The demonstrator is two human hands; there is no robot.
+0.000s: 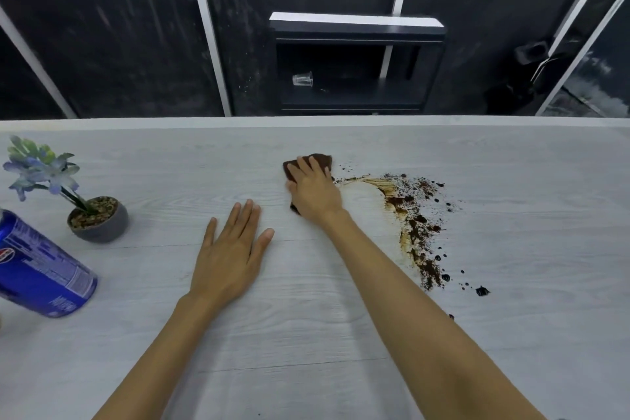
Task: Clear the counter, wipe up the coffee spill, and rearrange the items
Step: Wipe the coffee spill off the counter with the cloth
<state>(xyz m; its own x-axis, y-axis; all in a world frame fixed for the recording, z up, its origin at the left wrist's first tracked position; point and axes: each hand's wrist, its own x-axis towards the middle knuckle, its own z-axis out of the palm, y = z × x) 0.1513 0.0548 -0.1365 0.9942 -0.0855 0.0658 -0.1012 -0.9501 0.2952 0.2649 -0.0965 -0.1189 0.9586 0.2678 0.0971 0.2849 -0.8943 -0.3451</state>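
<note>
Risk: my right forearm passes just beside the coffee spill (pixel 412 215), which lies to the right of my right hand (pixel 315 189). A sideways sweep could drag skin through wet grounds, or the cloth (pixel 322 160) could smear them across the counter (pixel 511 334). Pose: right hand flat, fingers extended, pressing the cloth, arm reaching forward. Left hand (pixel 231 249) rests palm down, fingers spread, holding nothing.

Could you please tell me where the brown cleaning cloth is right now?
In the head view, the brown cleaning cloth lies near the middle of the pale wood-grain counter, pressed under the right hand, just left of the brown coffee spill.
</note>
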